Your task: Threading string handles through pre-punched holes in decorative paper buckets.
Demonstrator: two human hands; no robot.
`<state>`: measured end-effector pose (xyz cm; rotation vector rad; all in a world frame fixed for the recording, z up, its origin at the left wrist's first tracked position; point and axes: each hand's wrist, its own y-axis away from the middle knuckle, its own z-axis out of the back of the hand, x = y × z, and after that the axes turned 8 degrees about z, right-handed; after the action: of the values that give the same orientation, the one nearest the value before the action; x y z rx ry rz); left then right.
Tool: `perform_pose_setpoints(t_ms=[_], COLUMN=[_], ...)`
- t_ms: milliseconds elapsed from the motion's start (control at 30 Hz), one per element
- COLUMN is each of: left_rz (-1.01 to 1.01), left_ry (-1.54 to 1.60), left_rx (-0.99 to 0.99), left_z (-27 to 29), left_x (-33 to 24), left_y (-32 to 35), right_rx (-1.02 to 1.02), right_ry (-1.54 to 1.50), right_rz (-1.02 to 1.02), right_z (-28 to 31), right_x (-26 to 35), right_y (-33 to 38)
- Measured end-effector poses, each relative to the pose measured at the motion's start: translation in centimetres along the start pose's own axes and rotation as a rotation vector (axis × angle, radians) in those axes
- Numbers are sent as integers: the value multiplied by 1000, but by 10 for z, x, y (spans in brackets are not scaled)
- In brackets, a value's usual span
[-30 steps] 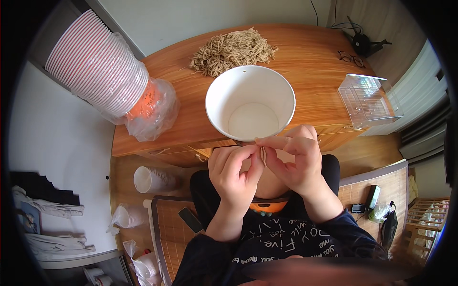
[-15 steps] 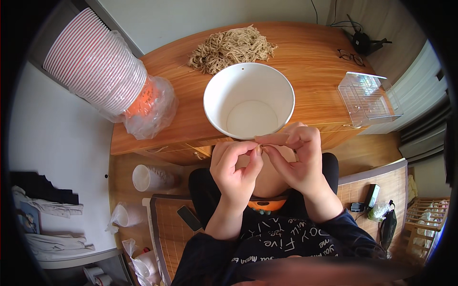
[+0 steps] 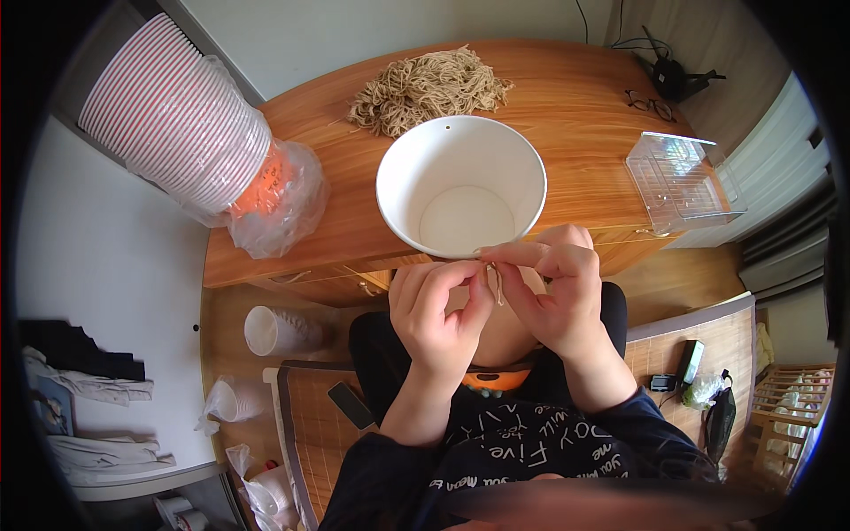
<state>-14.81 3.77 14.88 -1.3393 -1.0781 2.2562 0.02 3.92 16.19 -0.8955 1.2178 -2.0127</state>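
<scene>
While a thin strand of cord [image 3: 499, 289] is pinched between the fingertips of the left hand [image 3: 441, 311] and the right hand [image 3: 560, 294], the near rim of a white tub [image 3: 434, 168] is met just ahead of the grip. Thumb and forefinger are closed on the strand on both sides, with the tips nearly touching, and its loose end is left dangling below them.

The work at this near rim is judged to be under way and unfinished: no finished knot can be made out, and whether the strand has been passed through the tub's wall is hidden by the fingers. A small hole [image 3: 448, 127] is seen high in the far wall, straight ahead of the grip, with no cord showing in it. Farther ahead, beyond the tub, a heap of beige cord [image 3: 431, 91] is spread on the wooden desk [image 3: 589, 168]. Ahead and to the left, a tall stack of tubs [image 3: 173, 115] is seen partly wrapped in clear plastic.

Dark lettering is carried on the orange part [image 3: 262, 183] of that stack, too small to be read surely. Behind the grip, white handwriting-style lettering is printed across the dark top [image 3: 540, 442], legible in places. No writing is seen on the tub's inner wall.
</scene>
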Motion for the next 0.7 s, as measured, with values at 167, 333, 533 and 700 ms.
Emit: perform_pose_setpoints(t_ms=[167, 333, 533, 700], left_rz=[33, 140, 186, 328], left_ry=[22, 163, 238, 346], left_rx=[12, 57, 68, 59], left_z=[0, -1, -2, -4], left_x=[2, 3, 6, 0], left_y=[1, 5, 9, 8], right_rx=[6, -43, -79, -74], right_ry=[78, -110, -364, -305], right_rz=[43, -75, -287, -216], right_z=[-1, -8, -10, -8], right_x=[1, 6, 22, 12], right_y=[1, 12, 13, 13])
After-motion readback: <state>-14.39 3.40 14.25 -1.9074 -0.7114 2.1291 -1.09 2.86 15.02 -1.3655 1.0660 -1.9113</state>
